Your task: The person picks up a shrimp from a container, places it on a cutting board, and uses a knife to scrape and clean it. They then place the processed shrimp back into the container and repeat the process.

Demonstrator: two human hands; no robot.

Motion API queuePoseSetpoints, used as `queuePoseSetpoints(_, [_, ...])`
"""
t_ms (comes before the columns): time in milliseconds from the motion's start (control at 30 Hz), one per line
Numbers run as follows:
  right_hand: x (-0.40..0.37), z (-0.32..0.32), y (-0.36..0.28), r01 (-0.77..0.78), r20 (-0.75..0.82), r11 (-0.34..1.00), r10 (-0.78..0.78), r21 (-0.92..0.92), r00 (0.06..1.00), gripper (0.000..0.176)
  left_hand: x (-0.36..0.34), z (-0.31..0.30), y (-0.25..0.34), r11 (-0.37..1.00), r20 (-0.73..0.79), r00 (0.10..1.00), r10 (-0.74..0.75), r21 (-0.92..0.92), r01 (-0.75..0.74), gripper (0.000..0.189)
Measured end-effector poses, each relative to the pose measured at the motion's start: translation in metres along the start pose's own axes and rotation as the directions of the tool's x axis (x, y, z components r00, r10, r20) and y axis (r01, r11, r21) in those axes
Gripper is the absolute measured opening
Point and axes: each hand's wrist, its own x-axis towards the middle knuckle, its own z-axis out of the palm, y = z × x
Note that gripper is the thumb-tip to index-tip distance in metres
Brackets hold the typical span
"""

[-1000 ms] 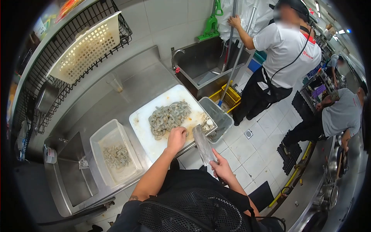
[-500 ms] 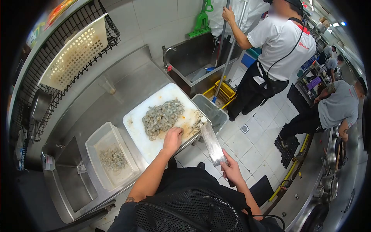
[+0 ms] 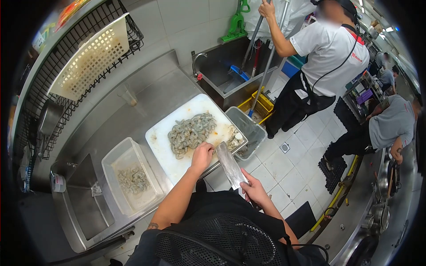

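Observation:
A heap of peeled grey shrimp (image 3: 191,133) lies on the white cutting board (image 3: 164,153). My left hand (image 3: 203,156) rests at the board's near edge by the heap, fingers curled together; anything between them is too small to make out. With my right hand (image 3: 254,188) I hold a broad cleaver (image 3: 228,165) by its handle, its blade tip near my left hand. Shell scraps (image 3: 234,139) sit at the board's right corner. Left of the board, a clear plastic tub (image 3: 153,188) holds more shrimp (image 3: 133,179).
A clear bin (image 3: 255,133) stands right of the board. Behind are a deep sink (image 3: 217,82) and a person (image 3: 328,57) holding poles. Another person (image 3: 392,122) bends at the right counter. A sink basin (image 3: 88,199) is at left, below a rack with a perforated basket (image 3: 91,60).
The cleaver has moved left, its tip now closer to my left hand. My right hand has shifted left with it. The view has shifted slightly.

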Motion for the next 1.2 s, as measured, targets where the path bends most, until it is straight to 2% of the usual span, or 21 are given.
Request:
queuePoseSetpoints(267, [0.011, 0.004, -0.002, -0.035, 0.038, 0.995, 0.031, 0.092, 0.999, 0.072, -0.003, 0.002, 0.0, 0.999, -0.043, 0.998, 0.036, 0.011, -0.035, 0.012])
queuePoseSetpoints(400, [0.019, 0.009, -0.006, -0.049, 0.051, 0.992, 0.043, 0.113, 0.998, 0.074, -0.006, 0.0, 0.0, 0.999, -0.012, 1.0, 0.016, 0.032, -0.015, 0.016])
queuePoseSetpoints(500, [0.02, 0.008, -0.007, -0.061, 0.054, 0.989, 0.055, 0.132, 0.997, 0.075, -0.014, -0.004, 0.002, 0.999, 0.038, 0.998, -0.041, -0.001, 0.041, 0.022])
queuePoseSetpoints(667, [0.011, 0.005, 0.002, -0.063, 0.084, 0.988, 0.051, 0.139, 0.995, 0.075, -0.011, 0.001, 0.004, 0.984, -0.027, 0.984, -0.176, -0.005, 0.175, 0.024])
queuePoseSetpoints(767, [0.003, 0.003, 0.006, -0.066, 0.115, 0.984, 0.048, 0.163, 0.992, 0.075, -0.011, 0.003, 0.001, 0.984, -0.044, 0.983, -0.176, 0.007, 0.177, 0.024])
queuePoseSetpoints(967, [-0.017, -0.009, 0.013, -0.103, 0.174, 0.987, 0.081, 0.127, 0.982, 0.074, -0.011, 0.0, 0.008, 0.976, -0.007, 0.976, -0.218, -0.008, 0.218, 0.024])
queuePoseSetpoints(1033, [-0.023, -0.016, 0.015, -0.084, 0.203, 0.996, 0.076, 0.035, 0.976, 0.072, -0.01, -0.005, 0.012, 0.973, 0.017, 0.973, -0.23, -0.004, 0.23, 0.025])
queuePoseSetpoints(1100, [-0.028, -0.023, 0.013, -0.083, 0.143, 0.995, 0.074, 0.061, 0.987, 0.072, -0.009, -0.008, 0.015, 0.97, 0.044, 0.969, -0.242, -0.002, 0.243, 0.027])
queuePoseSetpoints(1167, [-0.035, -0.032, 0.006, -0.066, 0.055, 0.994, 0.062, 0.091, 0.997, 0.071, -0.008, -0.012, 0.013, 0.993, 0.048, 0.992, -0.116, 0.041, 0.114, 0.033])
queuePoseSetpoints(1200, [-0.035, -0.037, 0.004, -0.064, 0.051, 0.993, 0.06, 0.096, 0.997, 0.071, -0.007, -0.012, 0.013, 0.993, 0.052, 0.992, -0.111, 0.041, 0.109, 0.033])
